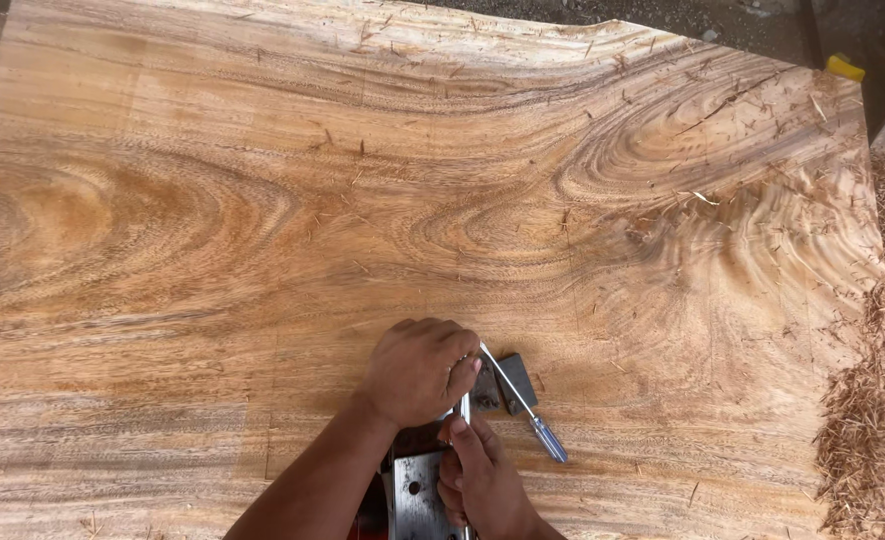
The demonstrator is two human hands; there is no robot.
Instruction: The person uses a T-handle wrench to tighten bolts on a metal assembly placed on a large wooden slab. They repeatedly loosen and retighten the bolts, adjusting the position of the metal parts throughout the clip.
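Left hand (417, 370) was clenched over the small dark metal part (510, 382) near 6 o'clock on the slab surface (262, 220), right hand (482, 480) grasping the planer's steel sole (417, 500); screwdriver (532, 415) lay loose at 3 o'clock of it, so brace the body firmly and go slow.

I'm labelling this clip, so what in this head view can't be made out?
- Metal tool: cut by the bottom edge, partly covered by both hands.
- Left hand: hides what its fingers grip.
- Right hand: grip unclear.
- Yellow object: too small, at the slab corner.
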